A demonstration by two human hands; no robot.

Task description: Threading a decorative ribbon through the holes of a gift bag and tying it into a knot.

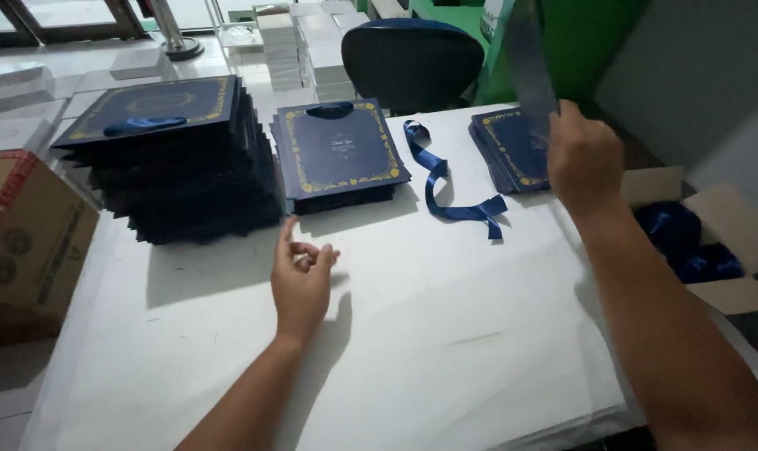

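Note:
My right hand (583,159) is raised at the right and grips a flat dark blue paper bag (529,63) edge-on, held upright above a small stack of flat blue bags with gold borders (512,150). My left hand (301,276) hovers over the white table (446,334) with fingers loosely curled and holds nothing. Just beyond it lies a low stack of finished blue bags with gold borders and ribbon handles (339,154). A taller stack of the same bags (174,159) stands to the left. A loose blue ribbon (446,188) lies between the stacks.
A brown cardboard box (24,242) stands at the table's left. An open carton holding blue ribbon (696,242) sits at the right edge. A dark office chair (412,58) and piles of white boxes (312,46) are behind the table.

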